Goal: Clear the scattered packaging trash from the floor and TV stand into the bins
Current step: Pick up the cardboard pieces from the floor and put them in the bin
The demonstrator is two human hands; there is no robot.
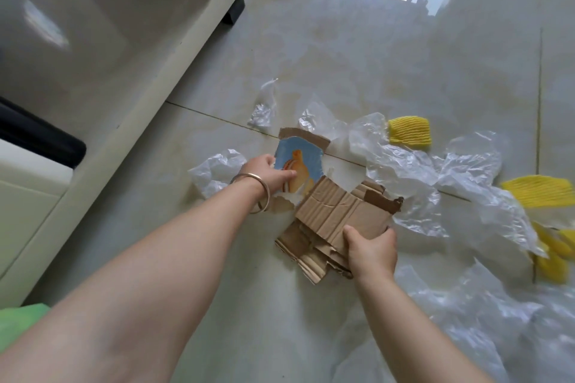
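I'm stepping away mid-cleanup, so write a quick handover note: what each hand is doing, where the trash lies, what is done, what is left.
Left hand: pinching the printed blue cardboard piece at its edge.
Right hand: gripping the stack of brown cardboard scraps on the floor.
Still on the tiles: clear plastic wrap in crumpled sheets all round, and yellow knitted pieces at the right.
Done: cardboard partly gathered. No bin in view.
Left: bin the cardboard, then plastic and yellow items.

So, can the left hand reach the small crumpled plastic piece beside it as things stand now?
Probably yes: the plastic piece lies bare on the floor just left of the left hand, nothing between them. But that hand already pinches the printed cardboard.
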